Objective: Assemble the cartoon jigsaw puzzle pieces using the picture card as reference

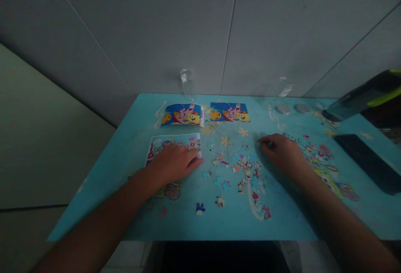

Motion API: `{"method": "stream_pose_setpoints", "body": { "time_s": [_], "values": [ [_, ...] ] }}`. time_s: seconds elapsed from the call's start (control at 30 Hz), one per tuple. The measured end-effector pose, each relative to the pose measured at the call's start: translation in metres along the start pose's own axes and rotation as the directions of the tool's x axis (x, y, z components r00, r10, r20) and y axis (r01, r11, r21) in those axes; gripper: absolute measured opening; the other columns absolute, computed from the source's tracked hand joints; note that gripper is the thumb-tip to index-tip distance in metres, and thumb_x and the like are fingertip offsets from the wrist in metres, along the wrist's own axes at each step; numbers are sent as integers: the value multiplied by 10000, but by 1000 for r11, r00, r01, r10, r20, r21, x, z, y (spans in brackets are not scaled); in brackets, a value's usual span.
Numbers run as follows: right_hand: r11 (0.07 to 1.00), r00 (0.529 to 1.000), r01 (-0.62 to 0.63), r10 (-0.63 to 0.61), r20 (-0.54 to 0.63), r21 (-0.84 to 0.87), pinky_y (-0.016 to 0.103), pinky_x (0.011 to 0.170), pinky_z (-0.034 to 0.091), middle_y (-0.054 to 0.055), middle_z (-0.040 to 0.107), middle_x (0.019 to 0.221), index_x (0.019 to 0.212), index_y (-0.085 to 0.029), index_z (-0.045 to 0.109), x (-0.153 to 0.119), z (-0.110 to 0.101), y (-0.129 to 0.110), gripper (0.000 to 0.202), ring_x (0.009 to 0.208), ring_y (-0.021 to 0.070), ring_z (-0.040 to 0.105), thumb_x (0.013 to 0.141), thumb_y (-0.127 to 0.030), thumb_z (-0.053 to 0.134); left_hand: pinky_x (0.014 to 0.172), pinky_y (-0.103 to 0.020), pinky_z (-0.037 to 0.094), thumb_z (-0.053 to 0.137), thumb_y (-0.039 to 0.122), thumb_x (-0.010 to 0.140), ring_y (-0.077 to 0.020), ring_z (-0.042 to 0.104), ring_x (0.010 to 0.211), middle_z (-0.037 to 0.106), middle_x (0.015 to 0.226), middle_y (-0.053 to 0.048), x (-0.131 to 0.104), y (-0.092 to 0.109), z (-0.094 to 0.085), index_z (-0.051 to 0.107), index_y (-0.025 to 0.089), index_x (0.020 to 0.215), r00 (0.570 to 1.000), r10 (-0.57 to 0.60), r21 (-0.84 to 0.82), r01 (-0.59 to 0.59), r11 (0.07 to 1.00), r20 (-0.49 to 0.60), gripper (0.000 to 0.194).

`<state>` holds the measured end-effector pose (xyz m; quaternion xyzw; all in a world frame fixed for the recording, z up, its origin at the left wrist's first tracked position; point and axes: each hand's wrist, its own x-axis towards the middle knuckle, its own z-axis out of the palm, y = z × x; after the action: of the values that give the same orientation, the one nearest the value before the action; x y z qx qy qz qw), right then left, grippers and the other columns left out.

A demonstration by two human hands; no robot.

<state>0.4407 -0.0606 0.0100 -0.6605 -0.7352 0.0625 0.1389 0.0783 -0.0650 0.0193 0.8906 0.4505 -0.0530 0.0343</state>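
My left hand lies flat on the lower part of a white cartoon picture card on the turquoise table. My right hand rests palm down at the right side of a scatter of small jigsaw pieces, its fingertips curled at a piece near the far edge of the scatter; whether it pinches that piece is unclear. A few stray pieces lie nearer to me. Two more blue cartoon picture cards lie side by side further back.
A clear glass stands at the table's back edge against the grey wall. Two round grey lids lie at the back right. A dark phone-like slab and a dark bottle with green trim are at the right.
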Motion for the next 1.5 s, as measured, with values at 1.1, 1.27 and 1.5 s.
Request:
{"method": "stream_pose_setpoints", "body": {
  "time_s": [1.1, 1.27, 1.5],
  "values": [
    [955, 985, 172, -175, -9, 240, 393, 770, 546, 76, 714, 1025, 1013, -246, 733, -9, -7, -16, 227, 833, 241, 689, 926, -287, 527, 642, -336, 419, 356, 516, 1045, -221, 641, 689, 706, 818, -62, 0, 1, -1, 664, 223, 950, 999, 14, -16, -14, 1000, -41, 436],
    [955, 983, 183, -184, -19, 235, 386, 765, 547, 68, 713, 1069, 1027, -256, 734, -10, -5, -14, 227, 842, 232, 693, 928, -288, 532, 655, -331, 429, 372, 519, 1041, -205, 631, 678, 702, 818, -63, 0, 0, 0, 671, 215, 964, 999, 14, -45, -16, 999, -47, 433],
    [960, 982, 186, -187, -16, 212, 372, 765, 538, 59, 709, 1075, 1037, -262, 728, -10, -2, -11, 218, 851, 225, 689, 934, -291, 538, 655, -344, 429, 358, 519, 1044, -211, 637, 686, 705, 810, -62, 0, 0, 2, 667, 218, 945, 998, 13, -50, -16, 999, -56, 443]
  ]
}}
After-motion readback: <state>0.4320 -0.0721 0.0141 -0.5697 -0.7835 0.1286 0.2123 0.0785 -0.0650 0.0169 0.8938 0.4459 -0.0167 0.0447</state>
